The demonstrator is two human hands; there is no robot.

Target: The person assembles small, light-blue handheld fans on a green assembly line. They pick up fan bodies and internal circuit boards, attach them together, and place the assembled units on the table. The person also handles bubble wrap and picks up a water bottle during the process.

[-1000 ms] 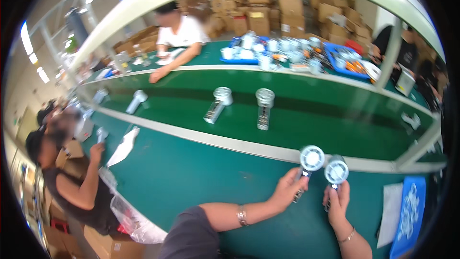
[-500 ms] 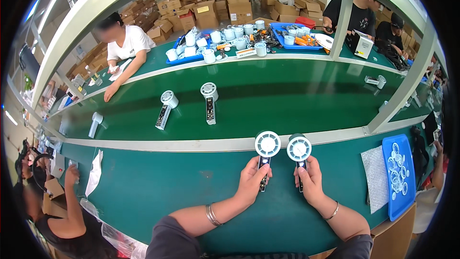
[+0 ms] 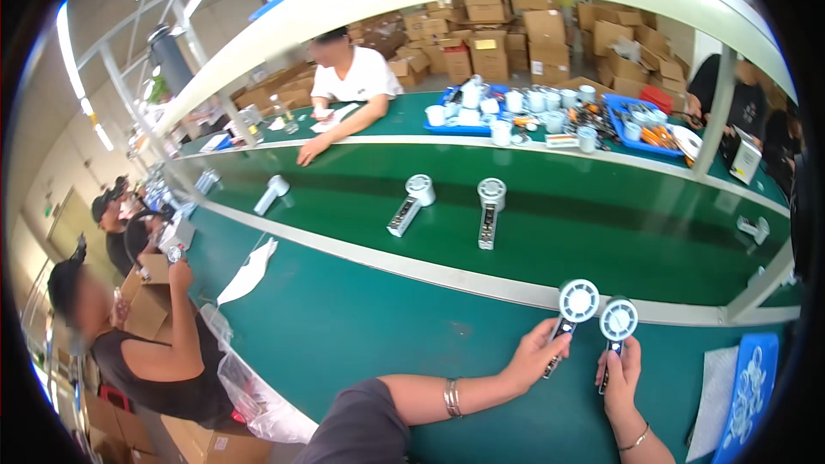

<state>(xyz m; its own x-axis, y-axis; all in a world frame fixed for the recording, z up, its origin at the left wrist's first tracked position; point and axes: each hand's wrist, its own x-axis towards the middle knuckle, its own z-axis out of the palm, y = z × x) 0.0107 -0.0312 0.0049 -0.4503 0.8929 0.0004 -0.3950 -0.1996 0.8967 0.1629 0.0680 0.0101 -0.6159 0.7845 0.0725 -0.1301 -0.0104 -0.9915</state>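
My left hand [image 3: 534, 356] is wrapped round the handle of a small handheld fan [image 3: 578, 300]. Its round pale head points up, and a dark circuit board shows along the handle. Close beside it, my right hand [image 3: 620, 375] grips a second fan [image 3: 619, 320] of the same kind by its handle. Both are held over the green bench [image 3: 412, 318], near the pale rail. Beyond the rail, more fans lie on the green belt: one [image 3: 491, 196] with its board facing up, another [image 3: 418, 193] tilted beside it, and one [image 3: 272, 195] farther left.
On the right of the bench, a blue tray [image 3: 772, 352] of clear rings stands by bubble wrap [image 3: 715, 395]. A white sheet [image 3: 249, 272] and plastic bag [image 3: 258, 391] lie left, near a seated co-worker [image 3: 155, 361]. Across the belt, a person [image 3: 357, 77] rests a hand on its edge.
The view has swung to the left, so the bench, belt and fans appear farther right. Both hands keep hold of their fans.
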